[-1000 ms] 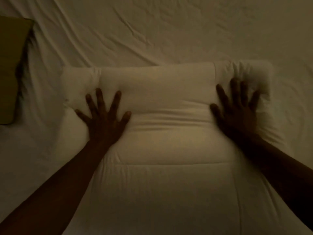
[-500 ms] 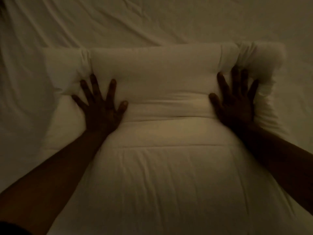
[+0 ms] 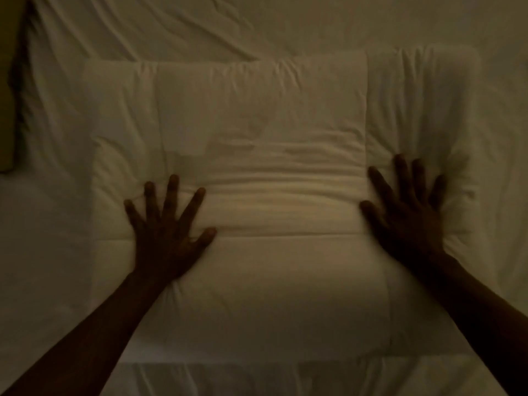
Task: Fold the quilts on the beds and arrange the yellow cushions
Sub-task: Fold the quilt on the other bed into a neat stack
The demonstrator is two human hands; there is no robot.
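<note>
Left arm: a bare forearm comes in from the bottom left corner and slants up toward the middle of the quilt.
Left hand (image 3: 167, 238): lies palm down on the quilt, left of centre, fingers spread wide and pointing away from the person; it grips nothing, only presses flat.
Right arm: a bare forearm comes in from the bottom right corner and slants up and inward.
Right hand (image 3: 405, 218): lies palm down on the right part of the quilt, fingers spread and pointing away; it holds nothing, and the cloth dents around the fingertips.
Quilt (image 3: 263, 115): a pale, padded quilt, folded into a thick block, lies across the middle of the bed under both hands. Stitched seams divide it into panels. A band of horizontal creases runs between the two hands.
Quilt's near edge: ends in a straight line close to the bottom of the view.
Quilt's far right corner: puffed up and wrinkled, just beyond the right hand.
Sheet (image 3: 314, 24): a pale, wrinkled bed sheet surrounds the quilt on all sides.
Cushion (image 3: 6, 110): a dark yellow cushion shows only as a strip at the far left edge, well apart from the quilt and both hands.
Light: the room is dim, so colours are muted.
</note>
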